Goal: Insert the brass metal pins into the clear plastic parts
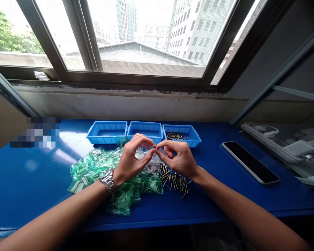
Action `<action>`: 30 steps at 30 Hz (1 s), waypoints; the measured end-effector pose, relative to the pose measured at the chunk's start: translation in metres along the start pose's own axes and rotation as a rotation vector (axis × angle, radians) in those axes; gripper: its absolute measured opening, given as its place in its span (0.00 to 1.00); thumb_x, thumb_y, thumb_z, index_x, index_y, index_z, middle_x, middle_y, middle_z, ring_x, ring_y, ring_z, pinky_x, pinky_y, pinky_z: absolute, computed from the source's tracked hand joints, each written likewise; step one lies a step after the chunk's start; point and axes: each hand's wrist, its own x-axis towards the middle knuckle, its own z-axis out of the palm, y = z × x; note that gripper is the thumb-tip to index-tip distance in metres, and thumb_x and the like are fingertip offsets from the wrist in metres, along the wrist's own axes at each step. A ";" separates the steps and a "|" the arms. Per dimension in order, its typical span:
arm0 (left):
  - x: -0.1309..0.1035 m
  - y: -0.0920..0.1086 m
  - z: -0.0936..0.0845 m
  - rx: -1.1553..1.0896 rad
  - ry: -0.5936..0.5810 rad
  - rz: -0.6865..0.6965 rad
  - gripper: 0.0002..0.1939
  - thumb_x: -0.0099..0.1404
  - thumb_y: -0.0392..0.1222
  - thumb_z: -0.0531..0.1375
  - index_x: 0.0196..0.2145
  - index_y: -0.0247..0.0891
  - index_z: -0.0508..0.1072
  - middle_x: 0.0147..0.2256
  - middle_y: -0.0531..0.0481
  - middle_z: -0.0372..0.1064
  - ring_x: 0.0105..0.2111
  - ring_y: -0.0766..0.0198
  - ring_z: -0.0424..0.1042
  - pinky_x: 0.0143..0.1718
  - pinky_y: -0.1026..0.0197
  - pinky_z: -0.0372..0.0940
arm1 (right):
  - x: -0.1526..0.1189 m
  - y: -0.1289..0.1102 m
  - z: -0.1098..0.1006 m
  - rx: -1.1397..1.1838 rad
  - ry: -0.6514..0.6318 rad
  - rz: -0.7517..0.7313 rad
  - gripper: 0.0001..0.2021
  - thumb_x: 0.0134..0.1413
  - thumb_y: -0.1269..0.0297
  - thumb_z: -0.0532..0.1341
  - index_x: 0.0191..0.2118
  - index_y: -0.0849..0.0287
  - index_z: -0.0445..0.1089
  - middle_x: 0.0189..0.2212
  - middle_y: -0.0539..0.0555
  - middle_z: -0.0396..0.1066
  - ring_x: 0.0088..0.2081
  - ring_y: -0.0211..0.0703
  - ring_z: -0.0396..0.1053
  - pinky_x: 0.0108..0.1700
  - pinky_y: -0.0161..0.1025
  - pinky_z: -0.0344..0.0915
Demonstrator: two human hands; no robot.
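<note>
My left hand, with a metal watch on its wrist, pinches thumb and forefinger together. Opposite it, my right hand pinches as well, and the fingertips of both meet. A tiny dark piece shows between them, too small to name. Beneath and left of the hands lies a heap of green clear plastic packets with small pale parts inside. Under my right hand is a loose pile of thin metal pins, black, gold and silver. My right palm hides part of that pile.
Three blue bins stand in a row at the back: a left bin, a middle bin and a right bin holding pins. A phone lies on the blue table at right, near white chargers behind a clear panel.
</note>
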 end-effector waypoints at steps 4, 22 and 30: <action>0.000 0.001 0.000 0.000 -0.016 0.014 0.02 0.70 0.38 0.63 0.40 0.38 0.74 0.35 0.51 0.71 0.36 0.63 0.69 0.40 0.56 0.65 | -0.001 0.003 0.003 0.007 -0.020 -0.003 0.05 0.61 0.65 0.67 0.38 0.61 0.77 0.18 0.41 0.54 0.19 0.31 0.53 0.24 0.34 0.55; 0.000 0.002 0.004 0.019 -0.120 -0.016 0.03 0.71 0.39 0.62 0.38 0.37 0.73 0.34 0.50 0.70 0.35 0.62 0.67 0.39 0.56 0.65 | -0.001 -0.008 -0.004 -0.047 0.123 -0.103 0.03 0.60 0.66 0.65 0.36 0.59 0.75 0.18 0.42 0.57 0.19 0.31 0.55 0.23 0.35 0.57; 0.000 0.001 -0.001 0.017 -0.003 -0.030 0.04 0.71 0.41 0.63 0.39 0.39 0.74 0.35 0.50 0.72 0.36 0.61 0.69 0.39 0.56 0.66 | 0.001 -0.003 -0.008 -0.043 0.001 0.009 0.05 0.61 0.64 0.65 0.37 0.59 0.76 0.18 0.42 0.54 0.19 0.32 0.54 0.25 0.35 0.55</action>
